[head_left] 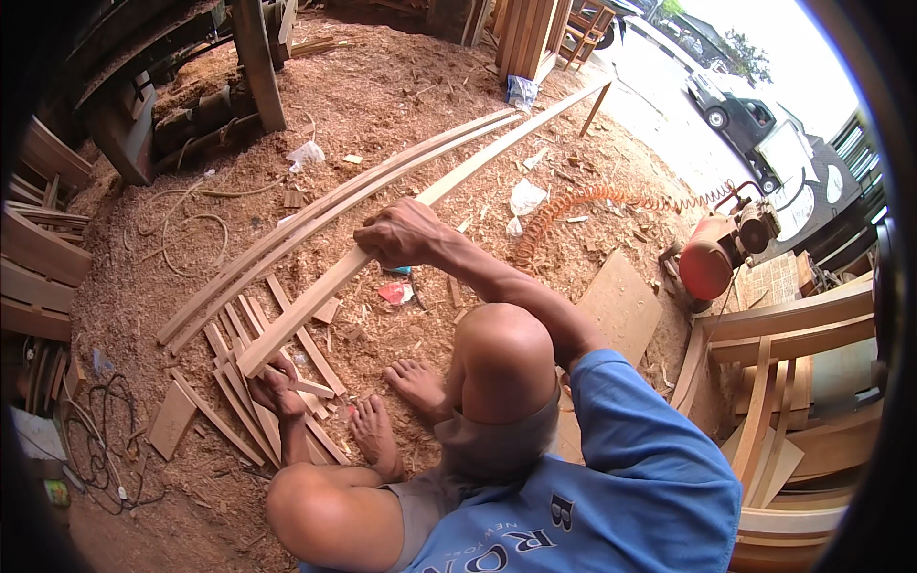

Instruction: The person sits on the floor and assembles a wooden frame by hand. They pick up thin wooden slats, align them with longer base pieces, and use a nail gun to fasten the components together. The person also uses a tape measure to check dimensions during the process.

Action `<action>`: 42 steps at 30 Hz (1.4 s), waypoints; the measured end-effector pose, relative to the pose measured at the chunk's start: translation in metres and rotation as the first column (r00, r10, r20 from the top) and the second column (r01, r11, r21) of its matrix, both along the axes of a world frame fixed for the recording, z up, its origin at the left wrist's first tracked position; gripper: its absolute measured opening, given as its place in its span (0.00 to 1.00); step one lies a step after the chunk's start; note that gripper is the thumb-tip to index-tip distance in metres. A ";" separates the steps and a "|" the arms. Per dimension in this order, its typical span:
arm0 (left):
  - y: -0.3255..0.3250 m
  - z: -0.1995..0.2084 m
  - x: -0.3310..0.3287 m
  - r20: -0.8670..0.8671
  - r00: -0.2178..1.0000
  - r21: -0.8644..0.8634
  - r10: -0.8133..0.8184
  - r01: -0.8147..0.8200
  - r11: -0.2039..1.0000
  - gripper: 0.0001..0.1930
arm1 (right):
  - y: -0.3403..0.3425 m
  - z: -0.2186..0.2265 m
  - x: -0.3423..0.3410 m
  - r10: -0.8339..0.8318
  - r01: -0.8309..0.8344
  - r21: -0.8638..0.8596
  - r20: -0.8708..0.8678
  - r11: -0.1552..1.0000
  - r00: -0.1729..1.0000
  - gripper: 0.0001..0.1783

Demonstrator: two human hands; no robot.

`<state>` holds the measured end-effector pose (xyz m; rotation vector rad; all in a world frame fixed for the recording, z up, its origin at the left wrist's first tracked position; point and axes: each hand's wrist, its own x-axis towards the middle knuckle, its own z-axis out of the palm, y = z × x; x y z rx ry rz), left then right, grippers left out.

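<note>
A long, pale wooden strip [306, 310] slants from in front of my knees toward the far right, where a short piece stands out crosswise from its end. My right hand [406, 234] is closed over the strip from above, part way along it. Low at the near end, my left hand [275, 389] curls with its fingers against the strip's underside; the strip hides part of them. A short wooden stick [313, 388] juts out beside that hand, and I cannot tell whether the fingers also hold it. Two curved wooden strips [287, 244] lie parallel on the left.
Shavings cover the ground. Several thin offcuts [306, 344] lie by my left hand. A red air compressor [707, 258] with a coiled orange hose [611, 198] stands at right, near curved wooden frames [793, 325]. Black cables [100, 430] lie at left; a wooden post [258, 67] rises behind.
</note>
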<state>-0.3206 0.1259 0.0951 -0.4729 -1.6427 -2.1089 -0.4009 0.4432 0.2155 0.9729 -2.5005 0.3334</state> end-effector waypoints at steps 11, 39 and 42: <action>0.005 0.011 0.009 0.081 0.996 0.008 0.048 -0.049 0.999 0.15 | -0.001 0.007 0.003 0.009 -0.010 -0.040 -0.026 0.999 1.000 0.09; 0.011 0.026 0.011 0.074 0.893 -0.375 0.443 -0.387 0.842 0.29 | 0.003 0.013 -0.035 0.006 -0.005 0.039 -0.033 0.999 0.999 0.11; 0.007 0.027 0.010 0.143 0.913 -0.333 0.382 -0.319 0.887 0.22 | 0.004 0.011 -0.034 0.040 -0.038 0.032 -0.063 0.999 0.997 0.11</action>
